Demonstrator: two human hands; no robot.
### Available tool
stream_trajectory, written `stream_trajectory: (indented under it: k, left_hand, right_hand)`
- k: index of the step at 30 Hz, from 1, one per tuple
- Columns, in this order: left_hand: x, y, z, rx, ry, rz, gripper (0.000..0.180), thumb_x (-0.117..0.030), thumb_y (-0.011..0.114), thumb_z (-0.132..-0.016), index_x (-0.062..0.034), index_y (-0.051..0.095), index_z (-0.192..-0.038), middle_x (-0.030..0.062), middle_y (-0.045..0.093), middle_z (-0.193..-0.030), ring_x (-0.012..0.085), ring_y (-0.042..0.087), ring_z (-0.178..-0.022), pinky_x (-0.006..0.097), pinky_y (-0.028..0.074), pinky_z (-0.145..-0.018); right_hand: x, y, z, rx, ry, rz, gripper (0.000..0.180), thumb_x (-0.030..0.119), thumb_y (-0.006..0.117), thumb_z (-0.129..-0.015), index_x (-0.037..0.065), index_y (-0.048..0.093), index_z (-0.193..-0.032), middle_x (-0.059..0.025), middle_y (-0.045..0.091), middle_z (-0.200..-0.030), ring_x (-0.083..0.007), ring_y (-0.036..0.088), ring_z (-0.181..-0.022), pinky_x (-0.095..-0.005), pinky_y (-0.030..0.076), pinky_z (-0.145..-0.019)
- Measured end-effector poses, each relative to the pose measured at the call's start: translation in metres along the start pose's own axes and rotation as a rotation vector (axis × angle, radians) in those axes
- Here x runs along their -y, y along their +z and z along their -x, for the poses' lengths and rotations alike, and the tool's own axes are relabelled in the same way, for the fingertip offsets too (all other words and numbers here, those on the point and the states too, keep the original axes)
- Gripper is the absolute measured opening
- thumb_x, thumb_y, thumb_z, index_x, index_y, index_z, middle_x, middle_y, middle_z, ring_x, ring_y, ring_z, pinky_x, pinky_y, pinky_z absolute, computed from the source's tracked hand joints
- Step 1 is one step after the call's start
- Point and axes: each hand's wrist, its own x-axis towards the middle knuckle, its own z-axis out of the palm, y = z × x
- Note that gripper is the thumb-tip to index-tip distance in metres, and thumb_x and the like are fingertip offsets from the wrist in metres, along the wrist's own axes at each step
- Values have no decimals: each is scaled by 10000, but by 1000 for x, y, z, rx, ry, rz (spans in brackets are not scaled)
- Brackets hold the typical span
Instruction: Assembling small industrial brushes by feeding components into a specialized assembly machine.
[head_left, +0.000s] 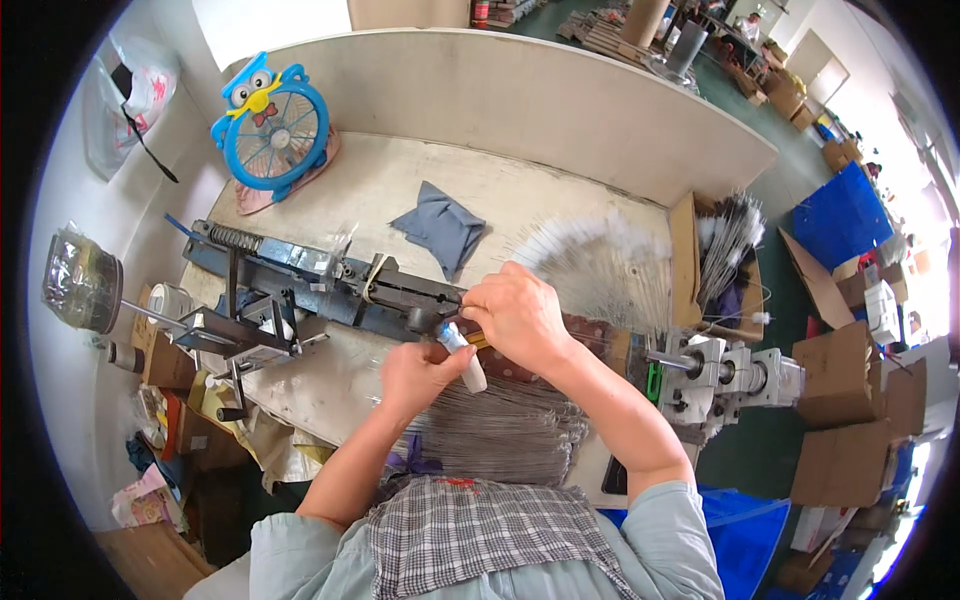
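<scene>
My left hand (422, 374) grips a small white brush head (464, 357), holding it at the end of a long dark blue metal jig (330, 285) that lies across the bench. My right hand (518, 314) is closed just above it, fingers pinched at the same spot on the jig's end. A bundle of thin grey wires (510, 430) lies under both wrists near the bench's front edge. A fan of finished white wire brushes (600, 262) spreads out just beyond my right hand.
A blue owl-shaped desk fan (272, 128) stands at the back left. A grey cloth pouch (440, 228) lies mid-bench. A cardboard box of brushes (722, 262) and a white metal machine block (722, 378) sit to the right. Cartons (842, 420) stand on the floor.
</scene>
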Motion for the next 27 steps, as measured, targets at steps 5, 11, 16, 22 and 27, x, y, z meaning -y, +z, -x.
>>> stream_trajectory:
  k: [5,11,16,22,27]
  left_hand:
    - [6,16,-4,29,142,390,445,-418,661,-799,24,657,-848,76,638,-673,152,596,-549,280,470,-547]
    - [-11,41,9,33,135,826,202,-121,598,-817,15,521,-946,54,576,-691,140,584,-567,289,478,-506]
    - [-1,19,1,-66,267,57,103,1,601,-746,-2,499,-730,70,576,-623,130,578,-547,271,462,-481]
    - [27,-25,11,-186,64,601,282,-226,694,-823,-24,532,-936,63,603,-840,137,599,-752,269,490,-650]
    - [102,-107,25,-375,-257,1117,307,-407,631,-844,-108,606,-913,-25,595,-771,113,573,-705,265,484,-685]
  right_hand:
    - [-5,-8,11,-179,-207,21,95,124,629,-740,72,676,-805,-48,637,-794,-247,563,-764,-367,481,-668]
    - [-15,-18,68,-60,-132,-90,216,35,608,-742,40,631,-956,-77,631,-862,-264,601,-847,-340,500,-654]
    - [-27,36,60,-151,-222,-103,261,33,576,-741,40,614,-999,-88,599,-989,-268,603,-859,-339,515,-676]
    - [-43,45,60,-12,-178,-37,81,79,618,-727,65,598,-804,-80,529,-809,-268,583,-813,-369,503,-662]
    - [-35,23,65,79,-92,-106,190,135,652,-760,41,634,-925,-101,573,-817,-289,590,-755,-369,497,-659]
